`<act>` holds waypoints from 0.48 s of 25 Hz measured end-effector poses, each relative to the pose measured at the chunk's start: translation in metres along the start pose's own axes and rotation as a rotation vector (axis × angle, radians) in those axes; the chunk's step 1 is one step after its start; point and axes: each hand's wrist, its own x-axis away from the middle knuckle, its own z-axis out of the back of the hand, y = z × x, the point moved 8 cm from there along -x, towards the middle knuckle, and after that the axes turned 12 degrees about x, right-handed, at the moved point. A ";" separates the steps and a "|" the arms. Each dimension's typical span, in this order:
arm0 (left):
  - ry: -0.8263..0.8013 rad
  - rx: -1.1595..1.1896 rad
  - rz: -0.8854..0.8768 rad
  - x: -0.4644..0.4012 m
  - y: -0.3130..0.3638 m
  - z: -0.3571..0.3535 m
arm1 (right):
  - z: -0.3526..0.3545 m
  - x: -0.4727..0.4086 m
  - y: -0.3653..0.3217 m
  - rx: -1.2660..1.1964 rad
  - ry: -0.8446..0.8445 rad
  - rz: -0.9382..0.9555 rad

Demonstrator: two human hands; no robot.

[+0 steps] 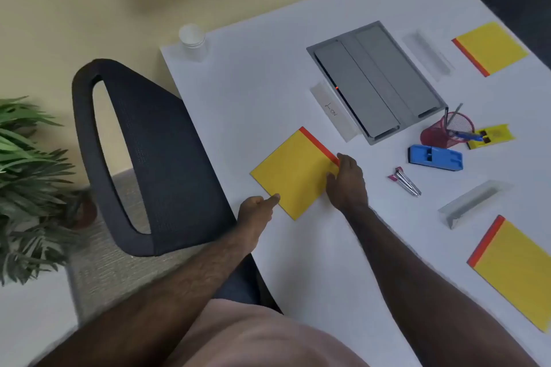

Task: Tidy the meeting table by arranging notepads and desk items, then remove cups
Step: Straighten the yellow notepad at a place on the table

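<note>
A yellow notepad with an orange top strip lies flat near the table's left edge. My left hand touches its near left corner with fingertip and thumb. My right hand rests on its right corner by the orange strip, fingers pressed on it. Two more yellow notepads lie on the white table: one at the far right, one at the near right. A white paper cup stands at the table's far left corner.
A grey cable box sits mid-table beside a name plate. To the right are a red mesh pen holder, blue eraser, stapler, yellow sticky pad and two clear name plates. A black chair stands left.
</note>
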 end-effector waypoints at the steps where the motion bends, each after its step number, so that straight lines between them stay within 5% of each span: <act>1: 0.008 0.002 -0.009 -0.002 0.003 -0.002 | -0.003 -0.005 0.002 0.007 -0.018 -0.023; 12: 0.138 -0.037 0.015 -0.023 0.008 -0.005 | -0.005 -0.021 0.028 -0.052 -0.116 -0.182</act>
